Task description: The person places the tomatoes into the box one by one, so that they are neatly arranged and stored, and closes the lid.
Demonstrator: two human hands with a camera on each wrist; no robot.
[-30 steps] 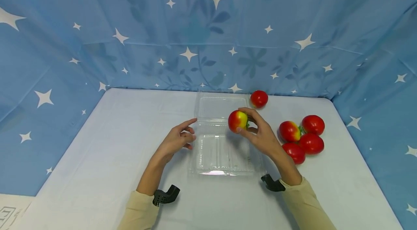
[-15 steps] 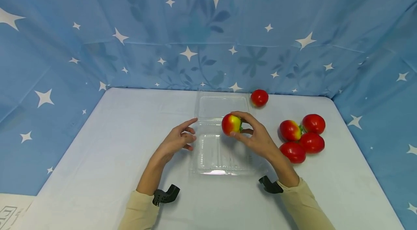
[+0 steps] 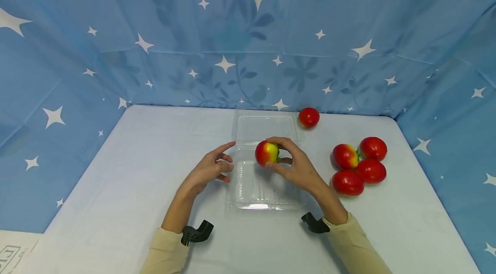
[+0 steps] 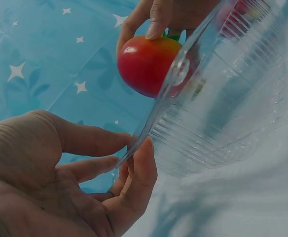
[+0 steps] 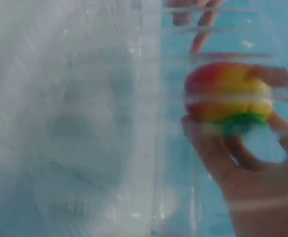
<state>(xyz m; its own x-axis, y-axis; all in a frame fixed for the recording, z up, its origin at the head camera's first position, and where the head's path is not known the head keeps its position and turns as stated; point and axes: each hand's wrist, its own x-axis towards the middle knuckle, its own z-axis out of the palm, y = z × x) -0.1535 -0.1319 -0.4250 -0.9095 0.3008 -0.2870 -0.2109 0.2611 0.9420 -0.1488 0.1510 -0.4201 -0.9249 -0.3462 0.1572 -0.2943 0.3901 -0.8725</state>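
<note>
My right hand [image 3: 296, 166] holds a red tomato [image 3: 265, 154], yellow around its green stem, between thumb and fingers. The tomato hangs over a clear plastic clamshell box [image 3: 248, 206] that lies unfolded, lid part [image 3: 267, 127] at the back. At the box's left side, my left hand [image 3: 207, 168] pinches the rim [image 4: 149, 123] between thumb and fingers, as the left wrist view shows. Through the clear plastic, the right wrist view shows the tomato [image 5: 228, 91] blurred, with the right hand [image 5: 262, 182] around its stem end.
Several more tomatoes [image 3: 370, 170] lie grouped on the white table [image 3: 162, 136] to the right. One single tomato [image 3: 308, 117] sits at the back edge, beside the lid. A blue star-patterned curtain [image 3: 248, 41] encloses the table's back and sides.
My right hand has carried the tomato leftward and slightly nearer to me, over the middle of the box. The left hand stays in place at the rim.
</note>
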